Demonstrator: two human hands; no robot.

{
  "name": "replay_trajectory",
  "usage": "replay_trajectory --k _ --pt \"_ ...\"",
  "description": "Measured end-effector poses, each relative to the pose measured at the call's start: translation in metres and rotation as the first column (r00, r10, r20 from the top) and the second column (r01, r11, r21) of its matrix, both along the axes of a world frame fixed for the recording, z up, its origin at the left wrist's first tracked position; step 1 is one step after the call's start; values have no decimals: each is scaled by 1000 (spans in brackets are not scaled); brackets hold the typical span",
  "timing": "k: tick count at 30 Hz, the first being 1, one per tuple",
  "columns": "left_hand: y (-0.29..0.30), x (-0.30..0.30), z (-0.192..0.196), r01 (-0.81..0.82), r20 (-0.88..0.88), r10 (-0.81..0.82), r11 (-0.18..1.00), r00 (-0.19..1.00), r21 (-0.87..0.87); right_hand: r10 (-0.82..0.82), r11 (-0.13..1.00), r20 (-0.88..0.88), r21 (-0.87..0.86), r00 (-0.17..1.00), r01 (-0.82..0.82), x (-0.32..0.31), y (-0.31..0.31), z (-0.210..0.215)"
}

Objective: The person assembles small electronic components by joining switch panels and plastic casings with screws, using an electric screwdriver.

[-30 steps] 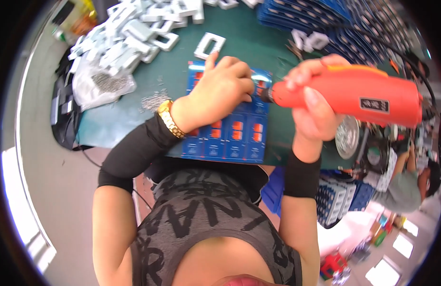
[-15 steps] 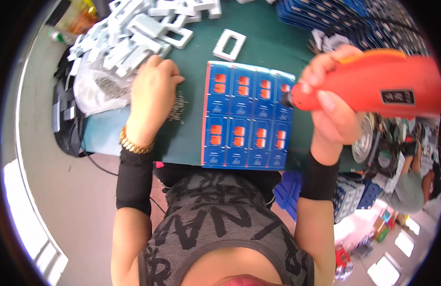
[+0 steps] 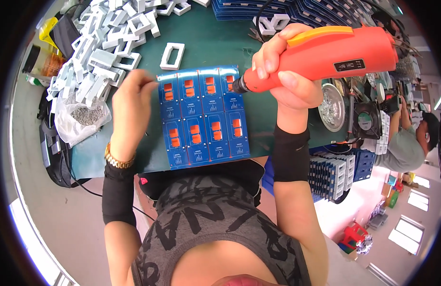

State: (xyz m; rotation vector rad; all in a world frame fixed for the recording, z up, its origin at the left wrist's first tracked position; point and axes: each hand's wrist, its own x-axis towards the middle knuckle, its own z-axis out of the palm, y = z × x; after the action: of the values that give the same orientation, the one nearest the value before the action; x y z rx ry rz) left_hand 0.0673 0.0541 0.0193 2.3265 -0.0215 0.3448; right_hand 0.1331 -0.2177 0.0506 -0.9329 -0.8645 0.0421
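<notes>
A blue circuit-board panel [image 3: 196, 112], with two rows of orange rectangular parts, lies flat on the green table. My right hand [image 3: 297, 86] is wrapped round a red electric screwdriver [image 3: 332, 55] with a yellow lever. The driver's dark tip is at the panel's upper right corner, by an orange part; whether it touches cannot be made out. My left hand [image 3: 132, 107] is beside the panel's upper left corner, its fingertips pinched and slightly blurred; anything between them is too small to tell. A white rectangular frame [image 3: 168, 65] lies just beyond the panel.
White frames [image 3: 103, 58] are heaped at the far left, next to a clear bag of small metal screws [image 3: 86, 115]. Stacked blue panels [image 3: 239, 10] stand at the back. Right of my right hand is a round metal dish [image 3: 341, 107]. Another person [image 3: 411, 143] sits farther right.
My left hand has left the loose screws on the table and come to the panel's upper left corner. The screwdriver stays at the panel's right side. The whole view has shifted.
</notes>
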Motion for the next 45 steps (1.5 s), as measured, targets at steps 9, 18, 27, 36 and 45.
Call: replay_trajectory --k 9,18,27,36,45 --pt "-67 31 -12 512 42 -513 858 857 36 -220 964 -64 138 973 227 -10 -2 3" --pt "-72 30 -23 536 141 -566 820 813 199 -199 978 55 71 978 195 -3 -13 -7" --pt "-74 27 -24 485 221 -574 801 788 352 -242 970 39 44 969 241 -4 -8 -10" --pt "-69 29 -29 537 175 -573 816 801 214 -231 972 19 47 973 230 -5 -8 -8" --pt "-67 29 -23 557 137 -564 826 814 87 -97 995 -23 -26 995 97 -13 -1 -3"
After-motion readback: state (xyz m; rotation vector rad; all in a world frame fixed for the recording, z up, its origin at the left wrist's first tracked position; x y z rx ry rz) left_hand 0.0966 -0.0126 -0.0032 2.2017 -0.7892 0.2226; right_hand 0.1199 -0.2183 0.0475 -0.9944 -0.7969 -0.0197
